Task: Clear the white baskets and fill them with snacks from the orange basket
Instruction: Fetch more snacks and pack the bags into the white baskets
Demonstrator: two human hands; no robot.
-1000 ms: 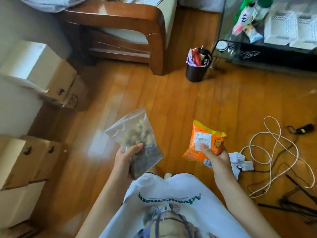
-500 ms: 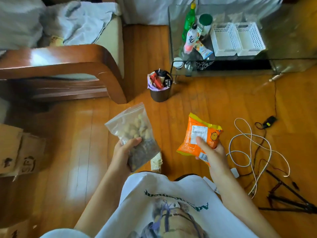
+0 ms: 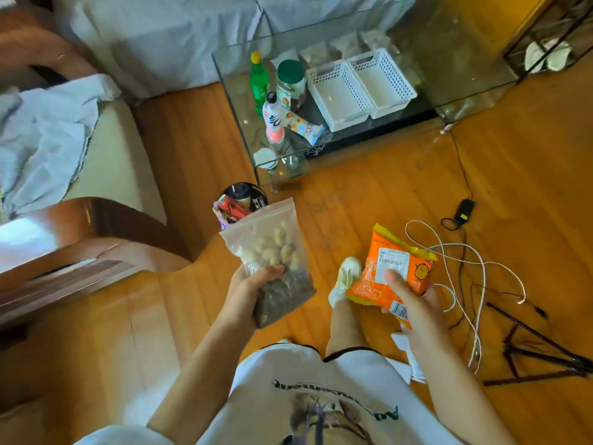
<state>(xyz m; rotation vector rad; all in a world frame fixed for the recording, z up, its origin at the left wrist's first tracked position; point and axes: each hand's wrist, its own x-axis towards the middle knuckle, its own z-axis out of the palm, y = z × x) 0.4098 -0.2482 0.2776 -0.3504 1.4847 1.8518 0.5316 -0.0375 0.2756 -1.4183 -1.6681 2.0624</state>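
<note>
Snacks gripped in both hands: zip bag of nuts [image 3: 272,261] in left hand [image 3: 247,290], orange snack packet [image 3: 390,274] in right hand [image 3: 414,303]; white baskets [image 3: 359,88] on glass desk [image 3: 465,81].

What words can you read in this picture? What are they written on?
White shirt: dark print seen upside down, only partly legible, ending in "...ment".
Orange snack packet, in the right hand: white label with print, too small to read; barcode, unreadable.
White bottle on the glass table: black brush mark, not readable.
Clear bag, in the left hand: no text.
</note>
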